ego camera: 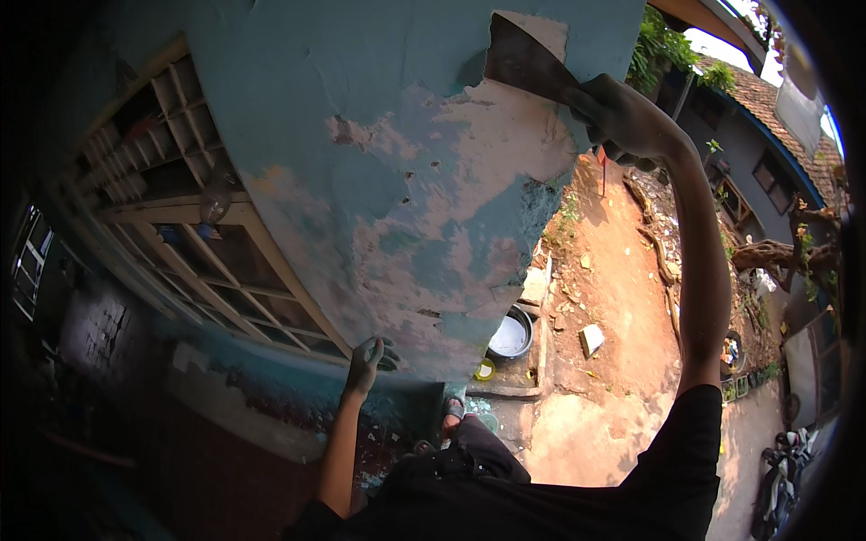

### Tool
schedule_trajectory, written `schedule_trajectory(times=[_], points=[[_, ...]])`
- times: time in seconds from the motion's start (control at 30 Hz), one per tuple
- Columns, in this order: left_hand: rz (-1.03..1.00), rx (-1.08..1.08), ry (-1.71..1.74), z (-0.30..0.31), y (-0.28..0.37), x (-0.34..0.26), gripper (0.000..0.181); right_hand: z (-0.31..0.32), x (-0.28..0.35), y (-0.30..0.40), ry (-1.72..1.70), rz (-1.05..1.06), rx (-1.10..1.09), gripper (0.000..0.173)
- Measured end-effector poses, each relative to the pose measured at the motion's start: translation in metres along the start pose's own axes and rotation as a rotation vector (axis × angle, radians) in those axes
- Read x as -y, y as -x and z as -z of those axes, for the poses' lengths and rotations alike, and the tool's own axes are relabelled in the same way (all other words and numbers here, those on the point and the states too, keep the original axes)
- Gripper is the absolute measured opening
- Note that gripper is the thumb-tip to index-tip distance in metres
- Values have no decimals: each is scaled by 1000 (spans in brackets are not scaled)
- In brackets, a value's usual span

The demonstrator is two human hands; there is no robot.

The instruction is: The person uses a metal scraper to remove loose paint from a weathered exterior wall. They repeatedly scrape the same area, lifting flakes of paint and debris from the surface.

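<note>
My right hand (pixel 619 122) is raised high and closed around the handle of a wide scraper (pixel 528 61). The scraper's blade lies at the blue painted wall (pixel 270 81), by a pale bare patch (pixel 524 111) near the wall's outer edge. Lower down, my left hand (pixel 373 362) touches or nearly touches the wall beside the window frame, with no tool seen in it; its fingers are partly spread. Between the hands the paint is patchy, with pale areas, small holes and a rough, broken edge (pixel 541 203).
A wooden-framed window (pixel 270 277) with a hanging plastic bottle (pixel 215 203) is at the left. Paint flakes lie round my feet. Below the corner stand a basin (pixel 511 335) and a low kerb (pixel 507 392). A dirt path (pixel 616 250) with stones runs beyond.
</note>
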State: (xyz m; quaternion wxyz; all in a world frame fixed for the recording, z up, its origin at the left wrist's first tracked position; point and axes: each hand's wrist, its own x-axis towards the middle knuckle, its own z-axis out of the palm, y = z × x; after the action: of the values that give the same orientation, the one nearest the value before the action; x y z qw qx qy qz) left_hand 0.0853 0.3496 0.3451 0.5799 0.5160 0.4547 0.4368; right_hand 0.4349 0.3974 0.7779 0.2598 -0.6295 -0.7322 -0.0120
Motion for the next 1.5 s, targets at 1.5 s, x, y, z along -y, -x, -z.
schedule_trajectory(times=[1.5], points=[[-111,-5,70,1,25,-15,38,-22,36,-44,-116,181,156,52]])
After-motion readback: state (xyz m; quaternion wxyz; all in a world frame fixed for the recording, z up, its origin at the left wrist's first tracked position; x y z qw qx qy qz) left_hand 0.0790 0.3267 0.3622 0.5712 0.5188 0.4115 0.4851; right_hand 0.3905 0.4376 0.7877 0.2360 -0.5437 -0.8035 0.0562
